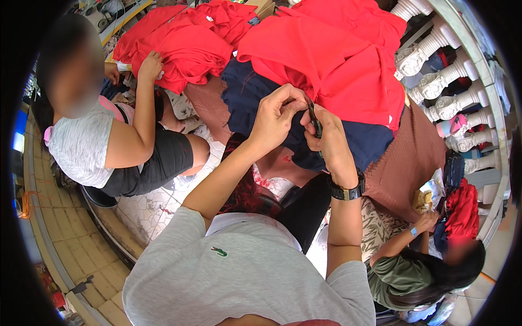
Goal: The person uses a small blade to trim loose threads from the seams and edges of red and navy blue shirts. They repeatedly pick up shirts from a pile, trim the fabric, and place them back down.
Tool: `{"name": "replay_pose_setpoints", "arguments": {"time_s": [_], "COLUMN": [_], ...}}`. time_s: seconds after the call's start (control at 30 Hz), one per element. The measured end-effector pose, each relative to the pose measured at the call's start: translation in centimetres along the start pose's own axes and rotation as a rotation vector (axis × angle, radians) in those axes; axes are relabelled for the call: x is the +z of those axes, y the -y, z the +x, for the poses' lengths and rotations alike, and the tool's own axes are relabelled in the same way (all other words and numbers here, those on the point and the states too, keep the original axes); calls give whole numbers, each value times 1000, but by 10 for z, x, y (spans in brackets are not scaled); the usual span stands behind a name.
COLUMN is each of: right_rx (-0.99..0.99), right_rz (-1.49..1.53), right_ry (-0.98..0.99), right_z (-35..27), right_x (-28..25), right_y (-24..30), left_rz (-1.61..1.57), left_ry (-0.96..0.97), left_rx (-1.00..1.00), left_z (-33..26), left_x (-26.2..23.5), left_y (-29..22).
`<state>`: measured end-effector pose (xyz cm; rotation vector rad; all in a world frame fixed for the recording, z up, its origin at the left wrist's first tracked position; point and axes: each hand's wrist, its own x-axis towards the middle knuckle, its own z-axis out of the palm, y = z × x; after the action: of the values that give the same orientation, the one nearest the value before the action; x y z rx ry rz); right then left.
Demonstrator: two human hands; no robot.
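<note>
Gripping small dark metal snips [315, 121], your right hand [331, 138] sits beside your left hand [275, 117], pinched tight on what I can't tell; a slip could nick it or the bright red, draped cloth [331, 51] just beyond.

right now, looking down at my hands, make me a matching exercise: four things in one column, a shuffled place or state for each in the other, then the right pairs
Things
1. right hand
2. black watch
3. navy fabric
4. white balusters

Places and states
A. lying partly under red fabric
B. lined up near the picture's right rim
C. holding a small dark tool
D. strapped round a wrist

Right pairs: 1-C, 2-D, 3-A, 4-B
</note>
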<state>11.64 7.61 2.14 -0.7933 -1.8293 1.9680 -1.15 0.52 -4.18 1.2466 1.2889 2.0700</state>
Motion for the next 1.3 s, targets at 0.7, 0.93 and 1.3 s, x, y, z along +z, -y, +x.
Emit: {"name": "replay_pose_setpoints", "arguments": {"time_s": [0.7, 0.93, 1.3], "right_rx": [-57, -121, -232], "right_rz": [121, -141, -277], "right_ry": [134, 8, 13], "right_z": [0, -18, -15], "right_x": [-12, 3, 19], "right_y": [1, 2, 5], "left_rz": [22, -65, -175], "left_ry": [-52, -60, -159], "left_rx": [40, 38, -24], "left_z": [-7, -13, -19], "left_x": [-11, -10, -21], "left_y": [0, -17, -27]}}
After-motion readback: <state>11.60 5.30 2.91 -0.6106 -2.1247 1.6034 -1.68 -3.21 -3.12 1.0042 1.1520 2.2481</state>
